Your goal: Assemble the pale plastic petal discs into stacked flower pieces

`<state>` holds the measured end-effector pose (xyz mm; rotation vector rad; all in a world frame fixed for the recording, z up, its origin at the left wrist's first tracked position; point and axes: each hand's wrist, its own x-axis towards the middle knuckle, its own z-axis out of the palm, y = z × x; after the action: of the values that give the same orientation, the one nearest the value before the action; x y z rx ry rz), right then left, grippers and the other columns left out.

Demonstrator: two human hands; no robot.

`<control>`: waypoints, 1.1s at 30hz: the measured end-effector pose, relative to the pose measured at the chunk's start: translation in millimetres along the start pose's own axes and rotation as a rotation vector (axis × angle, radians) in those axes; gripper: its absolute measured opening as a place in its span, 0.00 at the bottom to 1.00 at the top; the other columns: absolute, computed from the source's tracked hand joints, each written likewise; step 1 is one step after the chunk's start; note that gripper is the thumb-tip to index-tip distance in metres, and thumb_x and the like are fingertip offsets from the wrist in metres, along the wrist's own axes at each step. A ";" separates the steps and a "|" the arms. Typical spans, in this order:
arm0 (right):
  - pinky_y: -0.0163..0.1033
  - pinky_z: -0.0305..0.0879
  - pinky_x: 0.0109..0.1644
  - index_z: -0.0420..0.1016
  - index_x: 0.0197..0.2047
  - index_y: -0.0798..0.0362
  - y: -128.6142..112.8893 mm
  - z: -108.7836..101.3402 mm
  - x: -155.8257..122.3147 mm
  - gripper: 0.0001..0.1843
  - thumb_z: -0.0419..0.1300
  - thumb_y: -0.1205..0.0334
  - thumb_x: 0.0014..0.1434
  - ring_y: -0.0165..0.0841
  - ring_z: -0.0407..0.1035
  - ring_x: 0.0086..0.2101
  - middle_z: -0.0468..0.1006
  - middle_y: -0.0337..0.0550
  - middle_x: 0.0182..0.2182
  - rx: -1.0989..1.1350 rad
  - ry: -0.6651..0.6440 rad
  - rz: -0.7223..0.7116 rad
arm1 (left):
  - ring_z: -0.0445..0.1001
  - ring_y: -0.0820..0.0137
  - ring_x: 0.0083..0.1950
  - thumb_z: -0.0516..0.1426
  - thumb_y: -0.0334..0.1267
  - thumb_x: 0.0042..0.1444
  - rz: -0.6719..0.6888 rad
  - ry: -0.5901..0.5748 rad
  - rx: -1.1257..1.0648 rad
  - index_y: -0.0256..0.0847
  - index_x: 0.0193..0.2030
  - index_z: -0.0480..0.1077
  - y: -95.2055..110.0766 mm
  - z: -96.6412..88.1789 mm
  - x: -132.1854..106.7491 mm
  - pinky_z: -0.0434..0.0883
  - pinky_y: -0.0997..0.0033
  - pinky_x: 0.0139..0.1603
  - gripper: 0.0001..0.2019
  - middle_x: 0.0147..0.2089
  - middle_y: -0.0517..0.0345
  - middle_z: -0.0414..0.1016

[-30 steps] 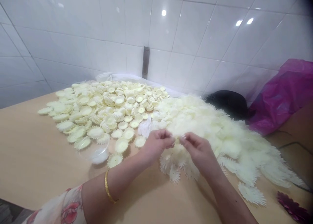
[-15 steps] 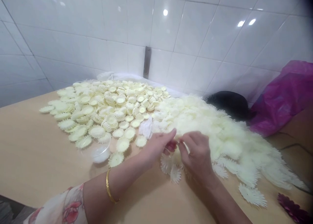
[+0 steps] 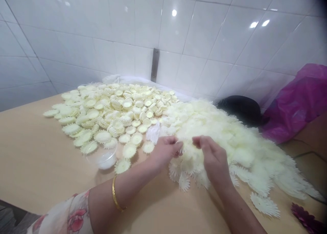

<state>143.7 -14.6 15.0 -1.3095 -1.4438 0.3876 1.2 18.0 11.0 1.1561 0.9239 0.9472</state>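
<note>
My L hand (image 3: 165,154) is pinched closed, R hand (image 3: 216,160) part-curled w/ thumb nr fingers; tips blurry, can't tell if either has hold of anything. They're apart, over the front of a loose heap of pale petal discs (image 3: 230,145) on the counter (image 3: 46,166). Cupped discs (image 3: 122,108) piled to the L, clear bowl (image 3: 106,160) nr my L forearm, white scrap (image 3: 153,133) btwn heaps.
</note>
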 end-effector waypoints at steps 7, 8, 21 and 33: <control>0.36 0.61 0.37 0.70 0.29 0.53 -0.9 5.7 -0.2 0.12 0.58 0.51 0.52 0.30 0.64 0.30 0.70 0.37 0.25 0.366 -0.302 0.244 | 0.62 0.77 0.23 0.60 0.44 0.44 0.077 -0.043 -0.061 0.37 0.20 0.60 -4.6 0.1 -2.3 0.61 0.73 0.30 0.15 0.19 0.63 0.64; 0.36 0.61 0.38 0.70 0.29 0.52 -1.0 6.5 -0.5 0.12 0.60 0.52 0.51 0.30 0.64 0.30 0.70 0.36 0.25 0.419 -0.307 0.277 | 0.63 0.77 0.23 0.61 0.44 0.43 0.076 -0.038 -0.066 0.37 0.20 0.60 -4.8 0.3 -2.6 0.60 0.73 0.29 0.16 0.19 0.63 0.64; 0.37 0.60 0.35 0.64 0.25 0.51 -0.4 12.9 -2.9 0.11 0.62 0.56 0.48 0.30 0.61 0.26 0.65 0.34 0.21 0.596 -0.271 0.298 | 0.61 0.78 0.21 0.65 0.40 0.37 -0.054 -0.036 -0.177 0.38 0.17 0.54 -4.9 2.9 -2.8 0.59 0.73 0.27 0.20 0.17 0.66 0.58; 0.40 0.58 0.46 0.67 0.27 0.51 -3.5 7.9 -7.1 0.07 0.55 0.63 0.57 0.34 0.64 0.41 0.72 0.42 0.37 0.347 -0.065 -0.078 | 0.66 0.75 0.21 0.53 0.32 0.50 -0.430 -0.062 -0.470 0.33 0.24 0.65 2.0 1.7 4.2 0.64 0.74 0.26 0.06 0.20 0.56 0.66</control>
<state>133.9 -18.6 11.6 -0.9663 -1.4034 0.6041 3.9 21.8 12.9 0.5536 0.7996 0.7171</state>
